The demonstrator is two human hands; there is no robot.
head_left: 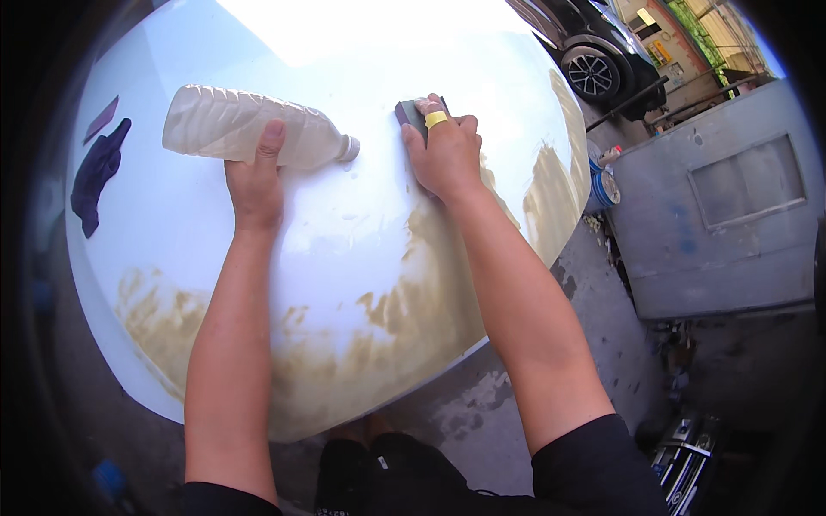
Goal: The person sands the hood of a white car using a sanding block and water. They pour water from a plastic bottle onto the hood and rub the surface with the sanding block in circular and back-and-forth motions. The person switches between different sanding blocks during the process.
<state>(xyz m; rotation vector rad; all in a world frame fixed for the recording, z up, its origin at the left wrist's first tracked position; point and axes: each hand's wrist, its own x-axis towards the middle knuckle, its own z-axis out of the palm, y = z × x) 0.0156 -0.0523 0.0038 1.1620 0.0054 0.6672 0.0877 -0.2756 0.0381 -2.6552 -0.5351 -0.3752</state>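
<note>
A large glossy white car panel [335, 232], probably a hood, spreads out below me, with dull yellowish-brown patches near its near and right edges. My left hand [255, 193] is closed around a clear, ribbed plastic bottle [219, 125], the thumb on top. The bottle lies nearly level above the panel, its neck pointing right; it looks partly filled with cloudy liquid. My right hand [452, 159], yellow tape around one finger, grips a dark sanding block [412, 118] against the panel's surface. Wet drops show between the bottle's neck and the block.
On the panel's left side lie a dark crumpled cloth [99, 176] and a thin purplish strip [101, 119]. A grey metal sheet [714, 206] stands at right, beside buckets [605, 189]. A dark car [594, 64] is parked at the far right.
</note>
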